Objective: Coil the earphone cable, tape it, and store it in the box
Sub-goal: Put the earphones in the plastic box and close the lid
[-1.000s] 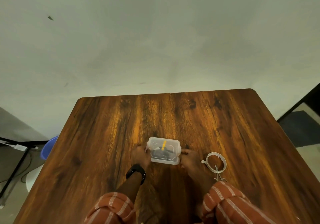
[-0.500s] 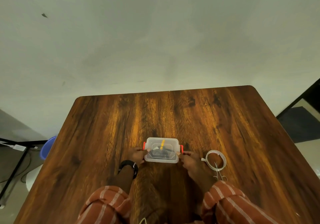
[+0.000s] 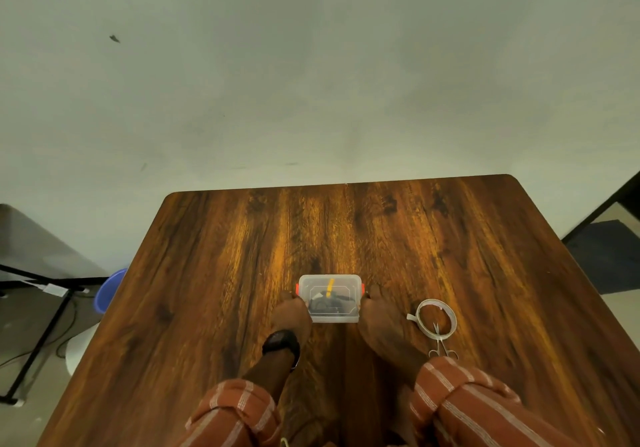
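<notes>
Latching the lid: my left hand and right hand grasp the clear storage box at lower centre, holding the coiled earphone cable. I press both orange clips evenly, keeping the box flat on the table.

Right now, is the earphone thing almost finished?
Nearly. The coiled cable with yellow tape already lies inside the lidded box. The left hand and right hand are at its orange side clips. Only fastening those seems left.
</notes>
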{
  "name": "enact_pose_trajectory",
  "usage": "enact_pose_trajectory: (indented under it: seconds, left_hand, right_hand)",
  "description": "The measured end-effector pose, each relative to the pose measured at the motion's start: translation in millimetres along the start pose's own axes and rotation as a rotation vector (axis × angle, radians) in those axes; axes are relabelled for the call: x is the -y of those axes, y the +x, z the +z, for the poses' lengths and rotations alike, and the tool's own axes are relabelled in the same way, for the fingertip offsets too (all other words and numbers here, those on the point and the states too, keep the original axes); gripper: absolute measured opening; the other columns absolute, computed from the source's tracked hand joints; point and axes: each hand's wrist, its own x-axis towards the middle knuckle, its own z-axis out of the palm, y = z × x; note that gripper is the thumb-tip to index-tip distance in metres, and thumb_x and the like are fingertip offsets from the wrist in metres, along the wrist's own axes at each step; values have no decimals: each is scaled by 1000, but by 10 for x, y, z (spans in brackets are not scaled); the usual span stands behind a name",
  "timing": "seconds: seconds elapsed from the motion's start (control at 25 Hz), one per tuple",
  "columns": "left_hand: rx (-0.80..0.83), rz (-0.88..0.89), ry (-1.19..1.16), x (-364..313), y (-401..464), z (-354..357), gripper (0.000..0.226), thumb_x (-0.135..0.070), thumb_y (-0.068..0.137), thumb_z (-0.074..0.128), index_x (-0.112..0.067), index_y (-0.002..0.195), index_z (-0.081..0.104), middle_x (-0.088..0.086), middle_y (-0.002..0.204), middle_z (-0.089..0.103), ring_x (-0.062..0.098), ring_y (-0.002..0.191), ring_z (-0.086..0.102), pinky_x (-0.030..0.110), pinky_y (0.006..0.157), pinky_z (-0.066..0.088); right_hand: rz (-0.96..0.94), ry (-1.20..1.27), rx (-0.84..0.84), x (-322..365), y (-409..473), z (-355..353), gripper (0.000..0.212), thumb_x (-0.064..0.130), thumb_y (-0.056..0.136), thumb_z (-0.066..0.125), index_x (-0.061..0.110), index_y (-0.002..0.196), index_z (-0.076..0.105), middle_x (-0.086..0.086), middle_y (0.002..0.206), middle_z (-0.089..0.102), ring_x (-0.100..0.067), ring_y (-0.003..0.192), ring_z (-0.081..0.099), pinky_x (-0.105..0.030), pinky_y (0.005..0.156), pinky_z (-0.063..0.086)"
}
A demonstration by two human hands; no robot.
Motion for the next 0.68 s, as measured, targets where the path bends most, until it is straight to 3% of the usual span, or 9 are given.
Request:
enact_pose_trajectory:
  seconds: [0.12, 0.24, 0.28, 0.44, 0.56, 0.68]
  left_hand:
    - [-20, -16, -36, 48, -27, 11, 28, -28, 101, 51, -11, 123, 57, 9, 130, 58, 21, 106, 63, 32, 94, 54]
    - [-86, 23, -66, 78, -158, 34, 42, -35, 103, 43, -13, 138, 47, 8, 139, 53, 24, 116, 60, 35, 97, 50]
    - [-119, 58, -71, 102, -207, 48, 44, -36, 103, 42, -14, 140, 45, 8, 141, 53, 24, 118, 59, 35, 98, 49]
    - [-139, 165, -164, 129, -363, 15, 40, -26, 103, 48, -14, 141, 47, 4, 144, 50, 25, 129, 52, 34, 108, 39]
    - [-62, 225, -289, 173, -355, 25, 39, -15, 101, 50, -16, 140, 50, 8, 145, 51, 26, 131, 50, 37, 110, 38]
    - [-3, 237, -307, 272, -331, 49, 42, -17, 102, 47, -22, 144, 45, 3, 150, 46, 23, 135, 46, 39, 114, 37]
  right_hand:
    - [59, 112, -73, -185, -123, -116, 33, 38, 94, 51, 25, 122, 64, -2, 136, 53, -23, 126, 47, -47, 104, 41]
    - [231, -11, -254, -719, -385, -188, 38, 48, 89, 52, 26, 116, 66, -1, 129, 59, -23, 122, 49, -46, 96, 41]
    - [257, -57, -221, -870, -468, -198, 42, 53, 89, 49, 27, 118, 66, -1, 130, 59, -24, 123, 48, -46, 96, 41]
    - [133, -112, 41, -1142, -602, -172, 52, 46, 94, 42, 30, 143, 43, 1, 152, 44, -29, 140, 33, -47, 108, 30]
    - [73, -88, -112, -910, -588, -190, 56, 50, 88, 51, 34, 142, 47, 2, 149, 49, -30, 132, 44, -49, 105, 33]
    - [-195, -75, -270, -282, -483, -223, 43, 28, 71, 79, 29, 113, 71, 3, 123, 69, -26, 112, 55, -48, 92, 37]
